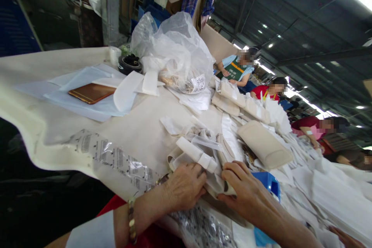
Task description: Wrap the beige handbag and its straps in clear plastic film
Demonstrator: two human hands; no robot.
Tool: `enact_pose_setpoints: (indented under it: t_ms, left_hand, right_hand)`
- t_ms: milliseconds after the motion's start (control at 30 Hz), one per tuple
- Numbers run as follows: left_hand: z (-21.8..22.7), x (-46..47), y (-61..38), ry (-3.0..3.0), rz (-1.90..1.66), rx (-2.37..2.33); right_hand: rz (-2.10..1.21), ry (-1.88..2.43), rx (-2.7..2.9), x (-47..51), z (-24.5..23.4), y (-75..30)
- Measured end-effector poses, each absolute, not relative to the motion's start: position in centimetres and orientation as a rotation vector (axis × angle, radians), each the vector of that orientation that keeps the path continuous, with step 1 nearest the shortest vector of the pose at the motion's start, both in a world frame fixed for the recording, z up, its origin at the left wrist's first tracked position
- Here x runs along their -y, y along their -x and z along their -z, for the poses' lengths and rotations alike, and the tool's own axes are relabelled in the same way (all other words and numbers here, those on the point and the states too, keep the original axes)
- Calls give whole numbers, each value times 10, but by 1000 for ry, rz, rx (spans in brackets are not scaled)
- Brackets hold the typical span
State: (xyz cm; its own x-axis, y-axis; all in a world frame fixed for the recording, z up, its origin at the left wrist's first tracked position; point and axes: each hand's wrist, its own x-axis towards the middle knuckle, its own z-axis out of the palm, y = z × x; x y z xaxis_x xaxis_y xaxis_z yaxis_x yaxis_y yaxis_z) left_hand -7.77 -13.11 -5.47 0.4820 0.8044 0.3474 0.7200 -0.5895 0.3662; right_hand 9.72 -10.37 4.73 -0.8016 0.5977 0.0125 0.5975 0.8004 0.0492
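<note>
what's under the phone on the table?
The brown phone lies flat on a few overlapping sheets of pale translucent paper, spread over the cream table cover. Whatever sits directly beneath the phone is hidden by it.

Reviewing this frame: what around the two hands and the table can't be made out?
- Head view: what the left hand and right hand pinch; the fingers cover the edge of the white folded piece.
- Blue box: mostly hidden behind the right hand.
- Clear plastic bag: contents blurred by crumpled film; its label is too small to read.
- Printed plastic sleeve: text too small.
- Phone: screen not visible.
</note>
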Motion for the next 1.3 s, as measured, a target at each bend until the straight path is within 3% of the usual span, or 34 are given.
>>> enact_pose_setpoints:
  t_ms: [267, 633, 933, 1300]
  left_hand:
    - [67, 122, 60, -2669, -987, -1121]
    - [79, 119, 65, -2240, -992, -1472]
    - [73, 119, 68, -2102, -927, -1529]
    - [45, 118, 57, -2354, -677, -1360]
  right_hand:
    - [-110, -962, -3024, 102, -45, -96]
    - [-288, -1174, -3004, 101, -45, -102]
    - [-232, -1275, -3101, 100, -36, -92]
    - [-207, -1265, -3171, 102, -34, -91]
